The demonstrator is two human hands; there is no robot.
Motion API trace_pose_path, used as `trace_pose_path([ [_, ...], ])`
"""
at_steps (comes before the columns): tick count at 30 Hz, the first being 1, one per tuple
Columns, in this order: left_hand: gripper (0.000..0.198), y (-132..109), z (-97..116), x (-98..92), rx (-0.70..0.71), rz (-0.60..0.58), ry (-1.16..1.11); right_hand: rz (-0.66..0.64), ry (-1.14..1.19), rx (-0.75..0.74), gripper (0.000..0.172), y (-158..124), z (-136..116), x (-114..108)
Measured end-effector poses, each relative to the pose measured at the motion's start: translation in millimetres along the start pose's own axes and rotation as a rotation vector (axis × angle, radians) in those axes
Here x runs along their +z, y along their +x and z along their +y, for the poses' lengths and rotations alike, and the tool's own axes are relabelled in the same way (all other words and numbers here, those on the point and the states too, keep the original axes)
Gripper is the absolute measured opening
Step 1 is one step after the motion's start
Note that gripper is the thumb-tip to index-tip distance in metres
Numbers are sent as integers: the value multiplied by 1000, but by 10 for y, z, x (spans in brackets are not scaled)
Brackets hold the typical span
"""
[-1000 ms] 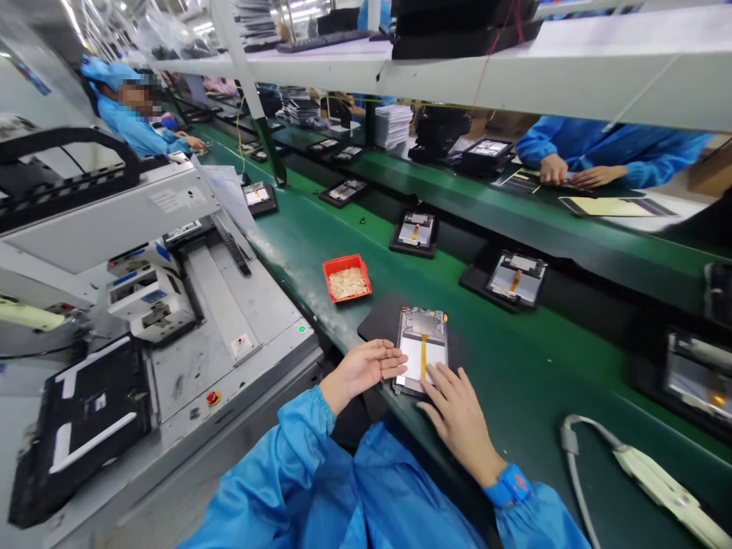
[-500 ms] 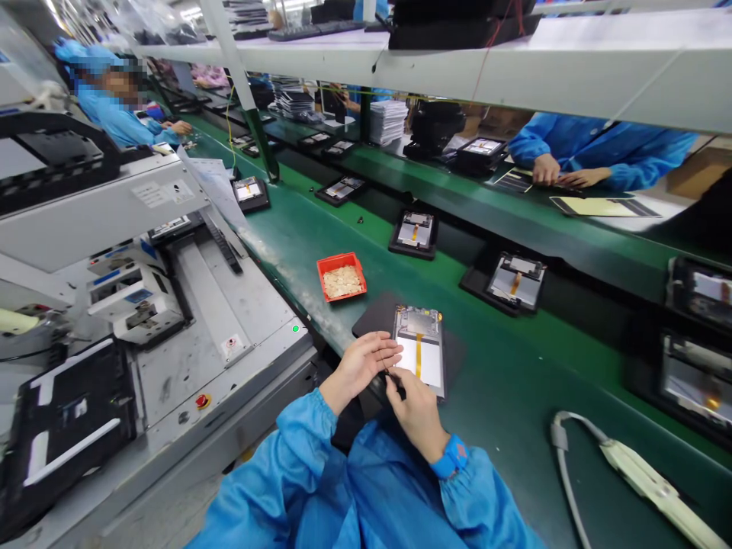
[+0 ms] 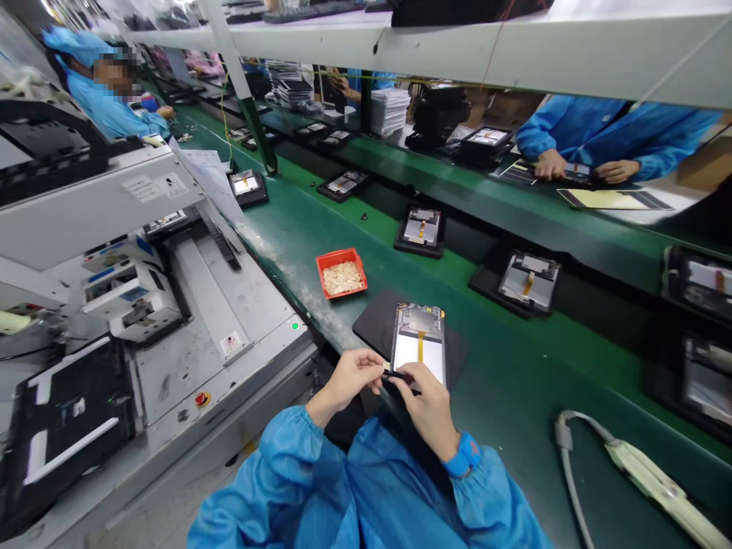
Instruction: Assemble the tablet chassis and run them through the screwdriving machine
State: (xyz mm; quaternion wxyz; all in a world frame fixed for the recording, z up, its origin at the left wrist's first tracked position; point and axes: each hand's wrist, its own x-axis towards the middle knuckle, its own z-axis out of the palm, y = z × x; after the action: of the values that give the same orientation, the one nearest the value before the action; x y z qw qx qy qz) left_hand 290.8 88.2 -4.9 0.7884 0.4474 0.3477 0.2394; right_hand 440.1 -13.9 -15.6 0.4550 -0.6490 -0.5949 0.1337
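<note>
In front of me an opened tablet [image 3: 419, 347] lies on a dark mat [image 3: 371, 320], its circuit board, white battery area and amber ribbon showing. Over its near left corner, my left hand [image 3: 354, 379] and my right hand [image 3: 428, 400] meet and pinch a small dark strip [image 3: 393, 374] between their fingertips. A tiny pale bit shows by the left fingertips, too small to name. The fingers partly cover the strip and the tablet's lower edge.
Beyond the mat sits a red tray [image 3: 361, 263] full of small tan pieces. More opened tablets [image 3: 422, 227] stand along the green belt. A grey machine [image 3: 223, 335] is at left; a pale corded tool [image 3: 646, 473] lies at right. A co-worker's hands [image 3: 550, 164] work across the line.
My left hand has gone from spread fingers to a pinch on the dark strip. Both hands have drawn together slightly nearer me. The co-worker opposite has moved their hands apart.
</note>
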Motion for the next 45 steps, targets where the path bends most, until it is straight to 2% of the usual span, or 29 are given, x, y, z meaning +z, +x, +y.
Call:
trace_pose_path([
  [10,42,-48,-57,12,30,-27,14,-47,70,121,13,-5,-54,-88],
  [12,37,-77,-60,17,62,-30,142,-59,100,216,14,-20,-67,-90],
  [16,19,-119,-33,59,226,47,496,-71,193,369,12,-55,-76,-89],
  [18,19,-115,-28,90,231,51,544,-86,171,312,15,-82,-75,-93],
  [23,21,-32,-72,137,134,46,497,-91,31,-19,20,-159,-61,-97],
  [28,21,34,-47,145,53,-25,393,-31,-7,-129,26,-133,-55,-130],
  [30,19,23,-20,153,112,-22,444,-1,-42,-139,24,-101,-37,-157],
  [33,41,-17,-15,174,289,22,630,7,-109,-150,24,-69,13,-188],
  [34,43,-30,-28,183,339,19,709,-5,-127,-155,24,-65,27,-192],
  [38,26,-50,-112,217,450,22,871,-58,-67,-111,24,-65,-3,-195],
  [41,21,-40,-131,236,470,79,809,-81,72,-9,23,-37,-93,-244],
  [45,15,27,-40,256,478,82,772,-95,119,80,32,121,-127,-432],
])
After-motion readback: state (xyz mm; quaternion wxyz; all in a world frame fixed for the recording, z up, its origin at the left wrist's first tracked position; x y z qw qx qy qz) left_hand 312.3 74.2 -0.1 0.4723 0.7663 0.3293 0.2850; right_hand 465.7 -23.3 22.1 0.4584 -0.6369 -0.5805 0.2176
